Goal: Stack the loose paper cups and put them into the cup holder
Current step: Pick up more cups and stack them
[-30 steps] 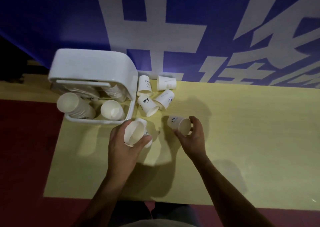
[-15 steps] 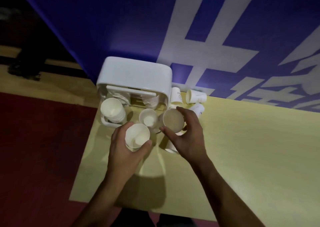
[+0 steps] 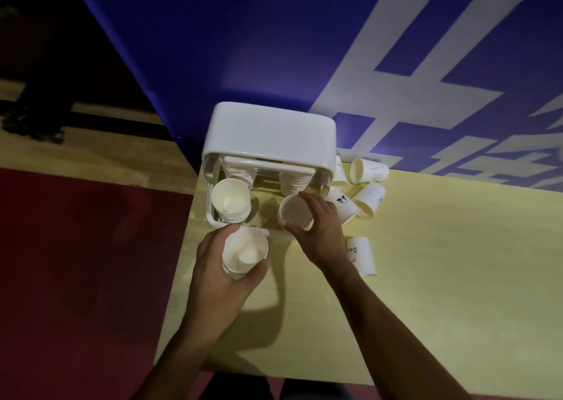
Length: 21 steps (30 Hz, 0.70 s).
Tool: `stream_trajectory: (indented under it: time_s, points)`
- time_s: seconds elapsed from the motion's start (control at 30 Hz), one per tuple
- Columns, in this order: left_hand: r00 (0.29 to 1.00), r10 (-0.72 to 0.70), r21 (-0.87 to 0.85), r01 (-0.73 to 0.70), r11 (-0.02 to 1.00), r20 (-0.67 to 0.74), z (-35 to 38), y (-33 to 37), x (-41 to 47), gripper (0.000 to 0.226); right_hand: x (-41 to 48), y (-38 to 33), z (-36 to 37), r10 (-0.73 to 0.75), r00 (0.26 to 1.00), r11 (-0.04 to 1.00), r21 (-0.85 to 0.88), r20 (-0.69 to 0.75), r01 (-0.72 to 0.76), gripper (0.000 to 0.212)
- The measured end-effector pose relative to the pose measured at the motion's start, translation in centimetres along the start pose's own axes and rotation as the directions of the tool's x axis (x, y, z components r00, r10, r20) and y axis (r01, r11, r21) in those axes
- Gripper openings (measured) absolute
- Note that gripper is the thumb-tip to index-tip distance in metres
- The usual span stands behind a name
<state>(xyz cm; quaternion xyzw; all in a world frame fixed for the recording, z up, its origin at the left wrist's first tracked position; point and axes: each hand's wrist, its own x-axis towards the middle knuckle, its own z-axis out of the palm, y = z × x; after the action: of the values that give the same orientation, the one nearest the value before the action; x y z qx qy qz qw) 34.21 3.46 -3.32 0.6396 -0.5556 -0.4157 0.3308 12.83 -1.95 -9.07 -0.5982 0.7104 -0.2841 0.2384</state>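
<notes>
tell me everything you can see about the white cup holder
The cup holder looks like glossy white plastic: a rounded top over an open-fronted tray with a rail. It stands at the far left corner of the yellow table, before the blue banner. A cup stack sits in its front left; more stacks show behind. The right hand holds a cup in its front right.

white cups point(image 3: 231, 199), yellow table point(image 3: 441, 262), blue banner point(image 3: 243, 49)

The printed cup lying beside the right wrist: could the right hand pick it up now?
Probably not yet: the right hand grips another cup at the cup holder. The printed cup itself lies uncovered nearby.
</notes>
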Motion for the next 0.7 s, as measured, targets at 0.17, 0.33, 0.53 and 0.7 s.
stream_trajectory:
  time_s: [0.17, 0.33, 0.53, 0.7]
  points:
    - [0.998, 0.05, -0.013, -0.05, 0.999, 0.045, 0.4, 0.8, 1.0, 0.074, -0.3, 0.2, 0.8, 0.038, 0.999, 0.999, 0.032, 0.001, -0.038, 0.07]
    - [0.986, 0.147, 0.028, -0.149, 0.988, 0.072, 1.9, 3.5, 2.8, 0.077, -2.2, -2.6, -2.4, 0.205, 0.973, 0.911, 0.383, -0.105, -0.151, 0.035]
    - [0.957, 0.261, 0.063, -0.271, 0.961, 0.126, 4.7, 5.6, 4.7, 0.075, -3.6, -5.3, -6.2, 0.054, 0.997, 0.852, 0.523, -0.062, -0.014, 0.029]
    - [0.956, 0.251, 0.138, -0.272, 0.952, 0.15, 7.0, 5.4, 6.1, 0.076, -2.4, -2.9, -6.0, 0.061, 0.997, 0.892, 0.452, -0.056, -0.029, 0.033]
